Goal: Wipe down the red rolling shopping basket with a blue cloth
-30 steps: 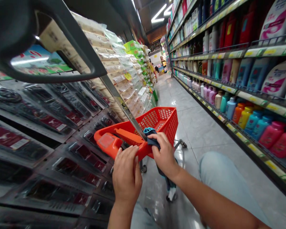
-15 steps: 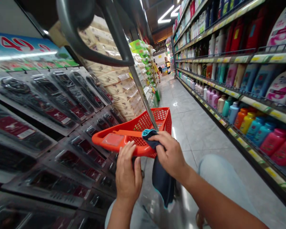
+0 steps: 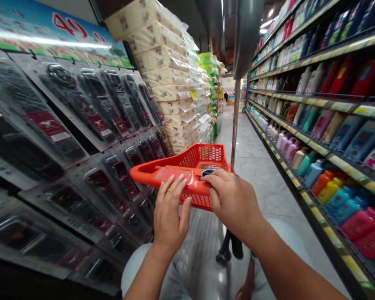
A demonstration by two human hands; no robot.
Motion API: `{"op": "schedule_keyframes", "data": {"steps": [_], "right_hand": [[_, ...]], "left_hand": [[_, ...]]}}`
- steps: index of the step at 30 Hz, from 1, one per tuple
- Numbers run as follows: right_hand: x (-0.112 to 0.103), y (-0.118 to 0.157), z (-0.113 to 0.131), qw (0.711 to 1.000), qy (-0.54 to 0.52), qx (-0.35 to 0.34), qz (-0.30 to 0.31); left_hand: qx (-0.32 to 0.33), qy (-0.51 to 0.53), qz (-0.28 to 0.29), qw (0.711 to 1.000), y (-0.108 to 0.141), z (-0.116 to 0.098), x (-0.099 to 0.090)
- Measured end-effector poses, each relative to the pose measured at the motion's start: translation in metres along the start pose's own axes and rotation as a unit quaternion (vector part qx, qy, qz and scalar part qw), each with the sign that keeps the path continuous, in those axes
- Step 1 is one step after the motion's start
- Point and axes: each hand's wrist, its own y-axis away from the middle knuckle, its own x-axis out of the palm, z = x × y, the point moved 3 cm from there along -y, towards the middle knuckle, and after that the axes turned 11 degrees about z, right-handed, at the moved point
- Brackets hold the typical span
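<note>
Orange-red perforated plastic basket (image 3: 203,187): smooth, glossy. Slim straight silver metal pole (image 3: 235,121): shiny. Grey tiled floor (image 3: 259,179): polished, reflective.

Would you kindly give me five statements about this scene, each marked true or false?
1. The basket is orange-red. True.
2. The left hand is clenched into a fist. False: the left hand's fingers are extended at the basket's near edge.
3. The right hand holds a blue-edged cloth. True.
4. Bottles line the aisle's left side. False: they stand on the right.
5. A metal pole stands beyond the right hand. True.
</note>
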Motion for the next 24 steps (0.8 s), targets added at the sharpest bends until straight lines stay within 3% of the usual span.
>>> {"op": "schedule_keyframes", "data": {"steps": [2, 5, 7, 9, 12, 15, 18, 22, 24], "right_hand": [[-0.001, 0.002, -0.008, 1.0, 0.014, 0.001, -0.021], [-0.002, 0.004, -0.025, 0.998, 0.033, 0.01, -0.058], [-0.001, 0.004, -0.033, 0.995, 0.049, 0.023, -0.081], [0.004, 0.002, -0.033, 0.993, 0.056, 0.028, -0.104], [0.015, 0.0, -0.017, 0.989, 0.034, 0.004, -0.143], [0.022, 0.002, -0.003, 0.985, -0.028, -0.064, -0.16], [0.018, 0.008, -0.015, 0.979, -0.063, -0.109, -0.16], [0.003, 0.015, -0.048, 0.977, -0.03, -0.002, -0.209], [0.002, 0.017, -0.044, 0.977, -0.033, 0.012, -0.212]], "left_hand": [[0.01, 0.007, -0.009, 1.0, 0.001, 0.015, -0.014], [-0.043, -0.051, -0.051, 0.996, 0.004, 0.058, -0.029], [-0.08, -0.076, -0.044, 0.993, 0.008, 0.083, -0.029], [-0.094, -0.079, -0.031, 0.992, 0.011, 0.094, -0.024], [-0.1, -0.087, -0.047, 0.99, 0.016, 0.083, -0.019], [-0.095, -0.087, -0.055, 0.99, 0.019, 0.063, -0.019], [-0.071, -0.08, -0.039, 0.993, 0.021, 0.052, -0.022], [-0.026, -0.06, -0.014, 0.998, 0.023, 0.038, -0.024], [-0.016, -0.054, -0.012, 0.998, 0.022, 0.027, -0.023]]}}
